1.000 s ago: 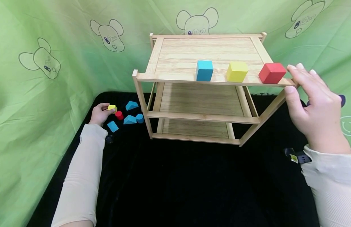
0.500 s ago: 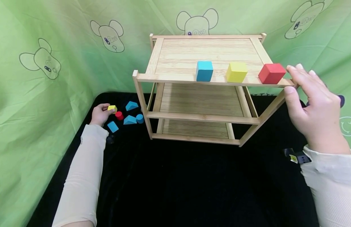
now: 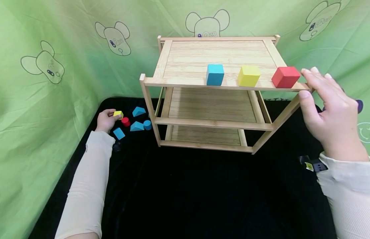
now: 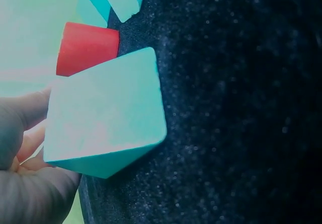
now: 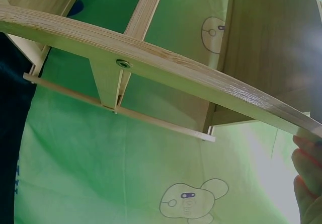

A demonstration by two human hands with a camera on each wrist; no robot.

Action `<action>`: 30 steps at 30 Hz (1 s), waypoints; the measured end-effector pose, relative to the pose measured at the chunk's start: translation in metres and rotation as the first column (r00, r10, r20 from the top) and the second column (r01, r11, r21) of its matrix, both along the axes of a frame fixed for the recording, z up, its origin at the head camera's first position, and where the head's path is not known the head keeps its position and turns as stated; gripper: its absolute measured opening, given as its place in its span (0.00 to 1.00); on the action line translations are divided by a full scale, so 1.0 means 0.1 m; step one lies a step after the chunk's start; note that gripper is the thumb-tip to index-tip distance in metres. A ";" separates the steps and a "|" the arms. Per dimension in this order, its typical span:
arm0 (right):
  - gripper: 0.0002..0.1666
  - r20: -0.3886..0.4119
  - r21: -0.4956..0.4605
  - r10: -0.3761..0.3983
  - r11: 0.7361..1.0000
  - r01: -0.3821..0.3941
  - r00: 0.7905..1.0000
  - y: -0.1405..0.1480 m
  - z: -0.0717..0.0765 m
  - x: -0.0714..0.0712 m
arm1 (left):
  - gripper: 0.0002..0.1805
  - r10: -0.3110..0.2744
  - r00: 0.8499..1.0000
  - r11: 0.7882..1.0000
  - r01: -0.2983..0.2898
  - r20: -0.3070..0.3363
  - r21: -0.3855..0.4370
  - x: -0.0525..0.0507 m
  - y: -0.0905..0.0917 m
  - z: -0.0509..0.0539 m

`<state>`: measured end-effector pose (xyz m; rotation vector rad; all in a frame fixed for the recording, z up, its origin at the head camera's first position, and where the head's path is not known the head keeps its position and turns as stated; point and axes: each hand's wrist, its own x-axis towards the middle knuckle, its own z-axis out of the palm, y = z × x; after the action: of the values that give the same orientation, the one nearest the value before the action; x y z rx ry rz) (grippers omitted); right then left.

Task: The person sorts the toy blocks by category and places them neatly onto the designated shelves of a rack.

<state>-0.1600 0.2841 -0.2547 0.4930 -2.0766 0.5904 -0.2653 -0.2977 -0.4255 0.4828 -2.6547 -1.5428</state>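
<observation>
At the far left of the head view my left hand (image 3: pixel 105 120) pinches a small yellow block (image 3: pixel 118 114) low over the black cloth. Beside it lie a red cylinder (image 3: pixel 125 121), a blue rectangular block (image 3: pixel 119 133), two blue triangular blocks (image 3: pixel 137 126) and a blue cylinder (image 3: pixel 147 124). In the left wrist view a large blue block (image 4: pixel 105 108) fills the foreground and hides the yellow one. My right hand (image 3: pixel 334 113), fingers extended, rests on the right front corner of the wooden rack (image 3: pixel 215 124), next to a red cube (image 3: pixel 286 77).
A blue cube (image 3: pixel 215 75) and a yellow cube (image 3: pixel 249 76) stand along the top shelf's front edge. Black cloth (image 3: pixel 197 192) covers the floor. A green curtain (image 3: pixel 71 43) printed with cartoon heads hangs behind and on the left.
</observation>
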 end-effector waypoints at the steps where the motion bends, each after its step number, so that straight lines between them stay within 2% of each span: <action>1: 0.28 -0.001 -0.001 0.001 1.000 -0.001 1.000 0.00 0.00 0.00 | 0.29 -0.002 1.000 1.000 0.002 -0.002 0.000 0.00 0.00 0.00; 8: 0.28 -0.006 0.003 0.001 1.000 -0.001 1.000 0.01 0.00 0.00 | 0.28 -0.009 1.000 1.000 0.009 -0.008 0.000 -0.01 -0.02 0.03; 16: 0.29 0.004 0.019 0.000 1.000 0.000 1.000 0.01 0.00 0.00 | 0.28 -0.010 1.000 0.999 0.009 -0.025 -0.053 0.04 -0.05 0.11; 30: 0.29 0.005 0.028 -0.005 1.000 0.005 1.000 0.02 0.01 -0.01 | 0.28 -0.019 0.997 0.999 0.016 -0.077 -0.041 0.15 0.08 0.35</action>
<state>-0.1611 0.2866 -0.2540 0.5029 -2.0930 0.5609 -0.2502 -0.2896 -0.3905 0.3898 -2.6329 -1.4779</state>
